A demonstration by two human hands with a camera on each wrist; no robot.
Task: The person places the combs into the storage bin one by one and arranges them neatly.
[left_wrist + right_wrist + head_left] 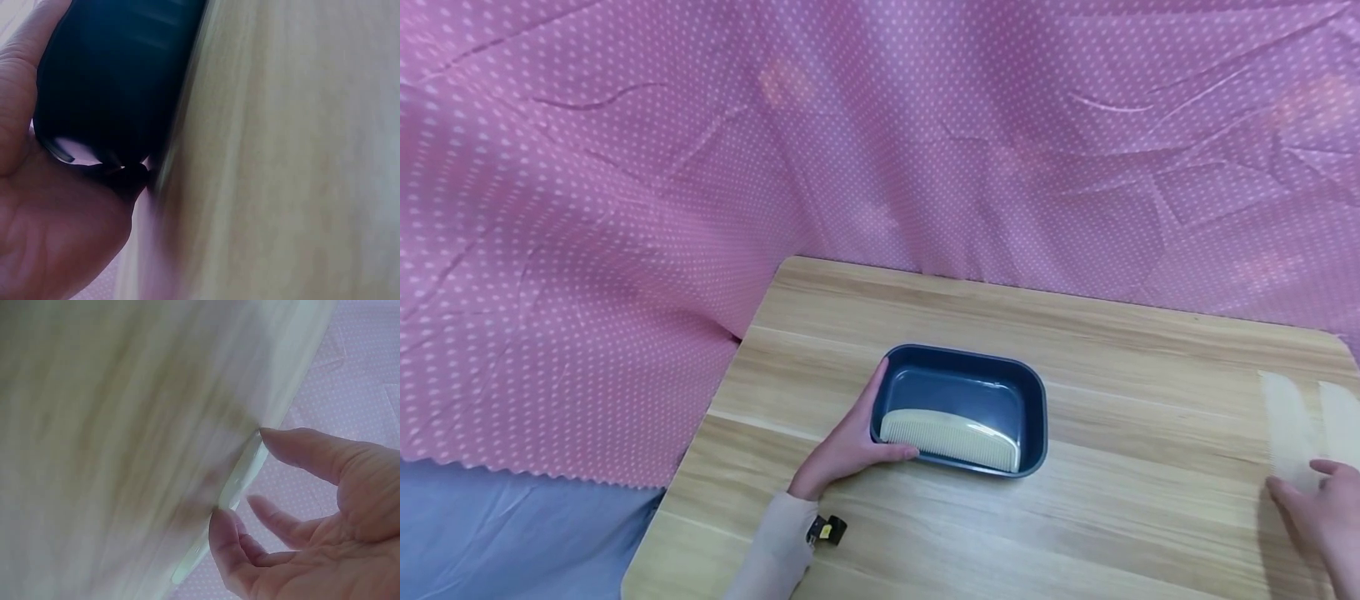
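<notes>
A deep, dark blue rectangular tray [962, 357] sits on the table with one cream comb [951, 433] lying inside along its near wall. My left hand [850, 442] grips the tray's left end, thumb along the near side and fingers at the far left corner. The left wrist view shows the tray's dark wall [119, 75] against that palm. Far to the right, my right hand [1318, 508] has its thumb and fingers at the two edges of a second pale comb [1288, 417], pinching it in the right wrist view. That comb [244, 469] lies flat on the table.
Another pale comb [1337, 417] lies just right of the pinched one, close to the right table edge. The wooden table [1135, 358] has rounded corners, and a pink dotted cloth [925, 125] hangs behind it and at the left.
</notes>
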